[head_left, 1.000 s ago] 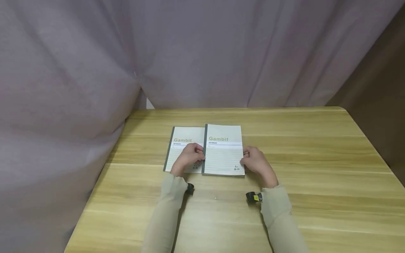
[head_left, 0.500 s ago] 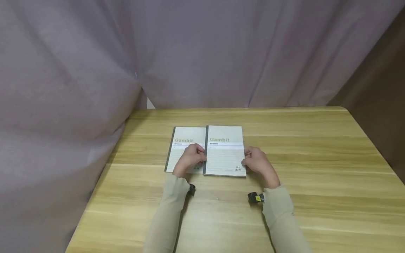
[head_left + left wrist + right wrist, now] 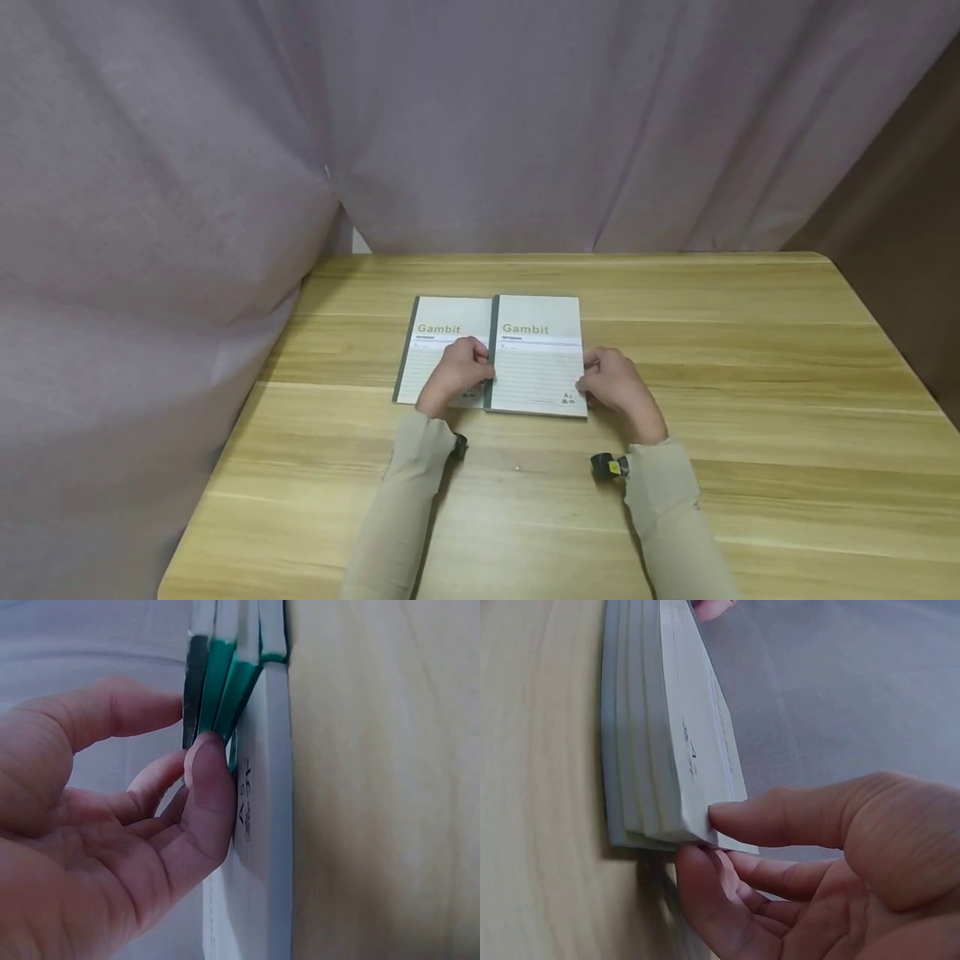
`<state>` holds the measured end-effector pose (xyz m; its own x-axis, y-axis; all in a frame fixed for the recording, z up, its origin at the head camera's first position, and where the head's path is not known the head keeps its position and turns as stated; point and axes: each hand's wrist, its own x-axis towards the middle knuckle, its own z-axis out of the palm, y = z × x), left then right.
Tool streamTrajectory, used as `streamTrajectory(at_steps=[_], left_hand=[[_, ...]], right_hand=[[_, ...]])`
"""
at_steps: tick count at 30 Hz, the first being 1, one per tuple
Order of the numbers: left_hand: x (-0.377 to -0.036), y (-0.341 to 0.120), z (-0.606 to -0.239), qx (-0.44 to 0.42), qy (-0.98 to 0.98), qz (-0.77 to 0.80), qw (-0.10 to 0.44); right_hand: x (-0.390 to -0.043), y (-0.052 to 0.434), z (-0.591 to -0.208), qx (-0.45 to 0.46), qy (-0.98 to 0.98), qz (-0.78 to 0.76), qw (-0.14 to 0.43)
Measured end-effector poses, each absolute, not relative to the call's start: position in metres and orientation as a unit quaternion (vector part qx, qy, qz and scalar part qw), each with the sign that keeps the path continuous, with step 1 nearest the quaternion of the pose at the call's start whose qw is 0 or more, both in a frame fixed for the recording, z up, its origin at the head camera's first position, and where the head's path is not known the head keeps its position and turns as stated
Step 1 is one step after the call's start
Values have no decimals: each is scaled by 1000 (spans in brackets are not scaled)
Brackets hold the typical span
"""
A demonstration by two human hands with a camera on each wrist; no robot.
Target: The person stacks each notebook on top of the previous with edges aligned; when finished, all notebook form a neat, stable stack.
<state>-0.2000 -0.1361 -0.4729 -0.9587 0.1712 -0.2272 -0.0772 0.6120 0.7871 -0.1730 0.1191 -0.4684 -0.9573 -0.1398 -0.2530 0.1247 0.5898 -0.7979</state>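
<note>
A stack of several pale "Gambit" notebooks [image 3: 538, 358] lies mid-table, beside another Gambit notebook [image 3: 435, 354] to its left. My left hand [image 3: 480, 367] grips the stack's spine side. In the left wrist view my left hand [image 3: 191, 739] has a fingertip [image 3: 210, 761] hooked against the green and dark spines [image 3: 225, 675]. My right hand [image 3: 592, 377] holds the stack's open right edge. In the right wrist view the thumb [image 3: 780, 814] lies on top and the fingers [image 3: 712, 900] curl under the fanned notebooks [image 3: 660, 735], lifting that edge slightly off the table [image 3: 540, 787].
The wooden table [image 3: 750, 375] is backed and flanked on the left by a mauve curtain [image 3: 525, 125]. A brown wall [image 3: 900, 233] stands at the right. Both forearms wear beige sleeves with small black wrist cameras [image 3: 606, 467].
Both hands stay at the stack's two sides. Only the head view has drifted slightly; the notebooks lie where they were.
</note>
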Motion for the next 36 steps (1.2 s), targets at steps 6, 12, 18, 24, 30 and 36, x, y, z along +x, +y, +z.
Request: streamTrajectory(at_steps=[6, 12, 18, 24, 30, 36], left_hand=[[-201, -137, -472, 31, 888, 436, 142], [-202, -133, -470, 21, 877, 457, 149], [-204, -132, -468, 19, 874, 460, 156], [-208, -137, -468, 11, 866, 475, 152], [-207, -147, -473, 4, 866, 478, 144], [-209, -160, -466, -4, 869, 478, 129]], right_hand=[[-176, 119, -470, -9, 883, -447, 144], [-176, 124, -468, -16, 896, -424, 130], [-173, 128, -462, -8, 903, -413, 113], [-177, 129, -451, -23, 904, -418, 88], [-186, 124, -452, -38, 910, -410, 55], [-193, 114, -446, -58, 907, -415, 32]])
